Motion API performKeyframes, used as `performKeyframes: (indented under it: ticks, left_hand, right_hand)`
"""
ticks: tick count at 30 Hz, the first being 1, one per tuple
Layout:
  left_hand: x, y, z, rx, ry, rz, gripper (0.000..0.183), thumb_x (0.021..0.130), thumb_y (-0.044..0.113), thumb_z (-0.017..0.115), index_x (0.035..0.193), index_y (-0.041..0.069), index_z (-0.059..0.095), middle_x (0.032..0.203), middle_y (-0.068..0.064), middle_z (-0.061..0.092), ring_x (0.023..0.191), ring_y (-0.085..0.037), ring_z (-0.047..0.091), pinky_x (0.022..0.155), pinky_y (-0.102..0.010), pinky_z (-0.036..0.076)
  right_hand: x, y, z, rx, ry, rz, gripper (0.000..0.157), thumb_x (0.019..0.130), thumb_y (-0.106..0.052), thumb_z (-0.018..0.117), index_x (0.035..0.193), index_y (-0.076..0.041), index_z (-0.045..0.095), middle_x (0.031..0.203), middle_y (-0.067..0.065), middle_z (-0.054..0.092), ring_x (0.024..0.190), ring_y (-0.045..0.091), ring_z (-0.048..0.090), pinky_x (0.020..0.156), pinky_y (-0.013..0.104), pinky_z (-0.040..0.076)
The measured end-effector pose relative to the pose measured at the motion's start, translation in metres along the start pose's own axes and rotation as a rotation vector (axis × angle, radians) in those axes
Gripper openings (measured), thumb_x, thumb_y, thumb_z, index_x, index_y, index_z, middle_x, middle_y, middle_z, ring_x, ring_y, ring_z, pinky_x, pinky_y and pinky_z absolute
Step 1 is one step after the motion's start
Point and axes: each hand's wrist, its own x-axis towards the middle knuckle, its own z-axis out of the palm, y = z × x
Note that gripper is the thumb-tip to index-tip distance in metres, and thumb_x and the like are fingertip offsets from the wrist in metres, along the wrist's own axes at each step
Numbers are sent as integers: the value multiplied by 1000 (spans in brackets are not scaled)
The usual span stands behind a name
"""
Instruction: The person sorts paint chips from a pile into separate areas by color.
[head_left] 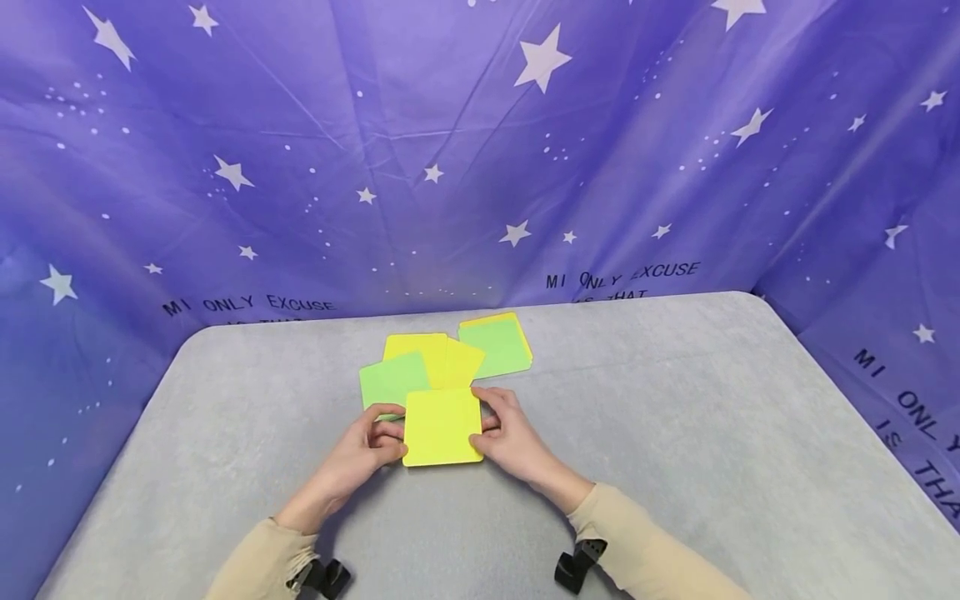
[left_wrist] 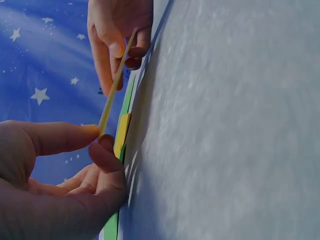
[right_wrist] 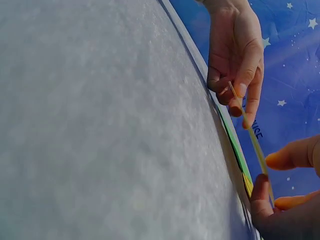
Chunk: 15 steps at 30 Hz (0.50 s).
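A square yellow card (head_left: pixel 442 427), possibly a thin stack, is held level between both hands. My left hand (head_left: pixel 360 454) pinches its left edge between thumb and fingers, while my right hand (head_left: pixel 517 446) grips the opposite edge. Edge-on in the left wrist view, the yellow piece (left_wrist: pixel 112 97) looks thin and is raised off the table. Just beyond it lie a green card (head_left: pixel 392 379) and overlapping yellow cards (head_left: pixel 416 346). Part of the green card is hidden by the held card and the left fingers.
Farther right, another green card (head_left: pixel 493 346) lies over yellow ones whose edges stick out. Everything lies on a grey cloth-like tabletop (head_left: pixel 660 467). Behind the table's far edge hangs a purple curtain (head_left: pixel 450 108) with white stars. Black wrist straps (head_left: pixel 581 560) sit over beige sleeves.
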Motion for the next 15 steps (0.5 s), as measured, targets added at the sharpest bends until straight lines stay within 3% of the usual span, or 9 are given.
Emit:
performKeyframes:
  ticks: [5, 15]
  left_hand:
    - [6, 1, 11, -55, -2, 50, 59, 85, -10, 60, 137, -6, 32, 100, -15, 60, 84, -17, 62, 72, -26, 51]
    - [21, 7, 40, -145, -63, 93, 62, 83, -13, 59, 139, -1, 34, 94, -9, 58, 80, -16, 63, 72, -28, 53]
  right_hand:
    - [-3, 2, -14, 53, 15, -18, 63, 80, 14, 61, 139, 10, 40, 138, 25, 28, 81, 15, 52, 66, 19, 48]
    - [-17, 1, -49, 96, 50, 36, 61, 82, 10, 62, 140, 5, 43, 127, 23, 43, 87, 19, 56, 70, 22, 50]
